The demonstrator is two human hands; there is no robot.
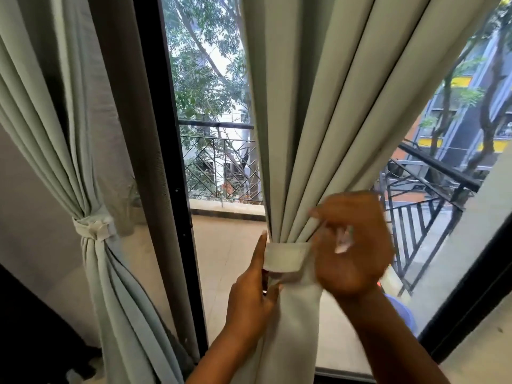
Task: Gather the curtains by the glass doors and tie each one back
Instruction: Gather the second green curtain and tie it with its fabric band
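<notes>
Right curtain (327, 134) gathered at waist height before glass door (210, 106), tie-back band (284, 257) wrapped round bunch; left curtain (91, 162) already tied
Left hand (253, 295) pinches band end against folds, forefinger straight up along edge
Right hand (352, 245) blurred, fingers curled at band's other side, grip on it not clear
Cloth judged soft, light, springy: take hold at band ends, keep pleats squeezed

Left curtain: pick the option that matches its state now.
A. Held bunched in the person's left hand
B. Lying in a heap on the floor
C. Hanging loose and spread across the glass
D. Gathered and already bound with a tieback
D: the left curtain is pulled into a bunch with a pale tieback wrapped round it, and neither hand touches it.
</notes>
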